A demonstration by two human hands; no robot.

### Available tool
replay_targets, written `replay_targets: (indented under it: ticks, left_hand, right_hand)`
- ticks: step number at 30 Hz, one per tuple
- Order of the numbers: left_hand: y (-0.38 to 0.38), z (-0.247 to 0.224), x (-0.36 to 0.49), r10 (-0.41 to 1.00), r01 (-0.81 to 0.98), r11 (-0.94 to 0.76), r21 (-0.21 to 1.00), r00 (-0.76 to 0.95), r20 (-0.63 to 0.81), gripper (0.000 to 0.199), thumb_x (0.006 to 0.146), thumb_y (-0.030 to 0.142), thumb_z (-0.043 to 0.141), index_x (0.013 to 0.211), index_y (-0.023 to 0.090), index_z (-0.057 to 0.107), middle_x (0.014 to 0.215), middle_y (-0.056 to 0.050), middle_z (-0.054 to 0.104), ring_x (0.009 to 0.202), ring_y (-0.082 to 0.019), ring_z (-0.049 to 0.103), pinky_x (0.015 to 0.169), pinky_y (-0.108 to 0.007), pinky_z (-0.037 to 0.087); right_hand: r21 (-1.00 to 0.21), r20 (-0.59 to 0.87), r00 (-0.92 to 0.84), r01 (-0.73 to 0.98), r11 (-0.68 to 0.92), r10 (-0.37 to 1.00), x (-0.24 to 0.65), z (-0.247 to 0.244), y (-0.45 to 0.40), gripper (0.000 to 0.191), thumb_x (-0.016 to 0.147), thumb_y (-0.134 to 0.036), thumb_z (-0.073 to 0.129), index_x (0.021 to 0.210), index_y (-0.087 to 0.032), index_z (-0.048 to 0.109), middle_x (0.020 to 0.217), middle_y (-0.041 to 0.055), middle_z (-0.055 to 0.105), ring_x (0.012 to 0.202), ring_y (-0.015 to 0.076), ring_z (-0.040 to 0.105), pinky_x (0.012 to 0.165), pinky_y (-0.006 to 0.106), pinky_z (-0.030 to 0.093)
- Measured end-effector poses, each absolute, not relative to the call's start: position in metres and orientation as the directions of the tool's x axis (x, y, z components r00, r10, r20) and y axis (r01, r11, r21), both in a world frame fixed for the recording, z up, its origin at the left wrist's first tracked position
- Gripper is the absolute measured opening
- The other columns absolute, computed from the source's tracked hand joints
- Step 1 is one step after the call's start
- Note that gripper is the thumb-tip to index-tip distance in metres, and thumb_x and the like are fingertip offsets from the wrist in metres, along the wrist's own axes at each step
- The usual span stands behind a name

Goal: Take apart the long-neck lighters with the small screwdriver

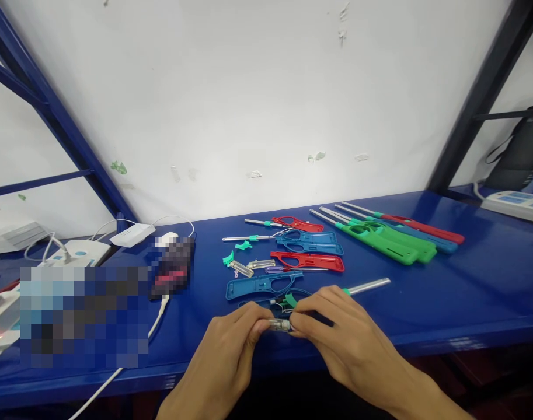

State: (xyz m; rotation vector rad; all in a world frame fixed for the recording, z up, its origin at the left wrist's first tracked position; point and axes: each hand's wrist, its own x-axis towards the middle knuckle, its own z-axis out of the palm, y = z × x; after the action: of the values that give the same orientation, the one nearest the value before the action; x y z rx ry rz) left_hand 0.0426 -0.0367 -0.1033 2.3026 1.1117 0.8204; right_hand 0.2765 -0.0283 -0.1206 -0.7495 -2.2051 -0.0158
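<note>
Two hands are meeting over one small clear fuel tank [277,324], which is lying level between their fingertips near the table's front edge. The left hand [225,344] is pinching its left end, thumb and fingers drawn tight; the right hand [347,332] is gripping the right end, fingertips bunched around the fitting. The tank's middle is showing in the narrow gap, both ends sitting under fingers.

Just beyond, a green trigger [291,300] and thin wires are crowding the knuckles, and a blue casing half [242,287] is lying close behind. Farther back, a purple-handled screwdriver [274,269] is resting below a red casing half [307,261]. To the right, a metal tube [371,286] is poking out past the right hand, with the blue table [459,291] stretching away beyond it.

The right hand is covering the tube's near end and some parts beneath; exactly what its fingertips are pressing, I can't tell. At far left, pixelated patches are masking things, while a power strip [518,204] is running off the right side.
</note>
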Motion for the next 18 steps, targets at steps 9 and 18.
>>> replay_targets:
  ticks: [9,18]
  left_hand:
    - [-0.039,-0.101,0.042,0.810,0.570,-0.574,0.588,0.501,0.306,0.031,0.111,0.031,0.034,0.097,0.024,0.062,0.086,0.001,0.066,0.073,-0.016,0.060,0.070,-0.027,0.042]
    - [-0.039,-0.099,0.042,0.832,0.527,-0.544,0.653,0.435,0.343,0.033,0.110,0.032,0.037,0.096,0.025,0.065,0.082,0.001,0.066,0.070,-0.014,0.059,0.070,-0.024,0.047]
  right_hand:
    - [-0.282,0.662,-0.541,0.462,0.841,0.519,0.279,-0.110,-0.031,0.029,0.099,-0.002,0.047,0.099,-0.022,0.068,0.096,0.0026,0.071,0.076,0.0164,0.054,0.069,0.033,0.040]
    - [-0.461,0.652,-0.443,0.414,0.785,0.616,0.283,-0.111,-0.031,0.019,0.103,-0.014,0.054,0.101,-0.024,0.070,0.094,0.0018,0.072,0.081,0.0174,0.063,0.075,0.034,0.047]
